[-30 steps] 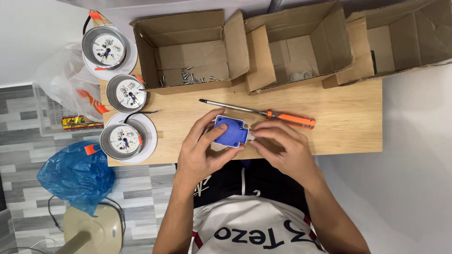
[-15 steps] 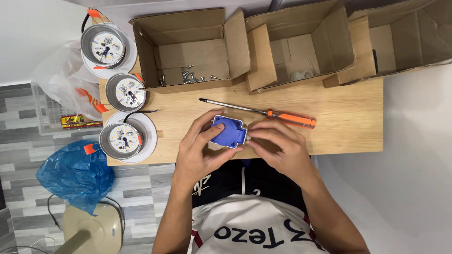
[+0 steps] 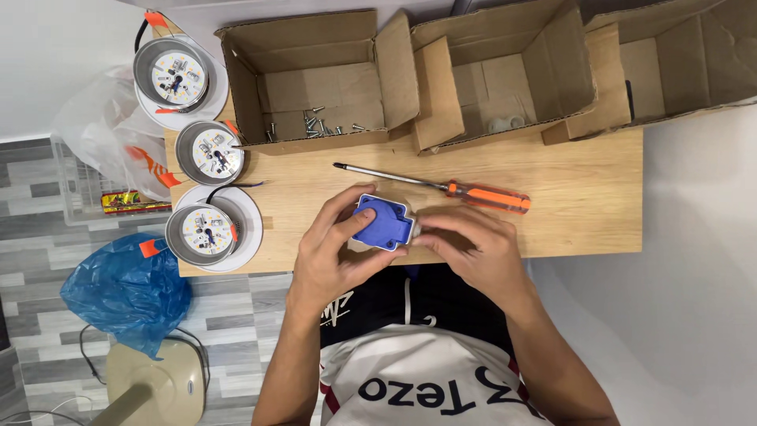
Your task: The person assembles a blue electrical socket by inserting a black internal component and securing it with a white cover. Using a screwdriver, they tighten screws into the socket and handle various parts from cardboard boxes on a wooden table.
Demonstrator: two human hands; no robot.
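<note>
Blue socket (image 3: 382, 222) – face up, both hands (image 3: 335, 252) (image 3: 473, 248) gripping

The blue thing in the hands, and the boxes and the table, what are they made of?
The blue part looks like smooth moulded plastic: even colour, rounded corners, slight sheen. The boxes seem to be corrugated cardboard: brown, matte, with folded flaps. The table looks like pale wood, grain lines showing, though it could be a wood-look laminate.
</note>
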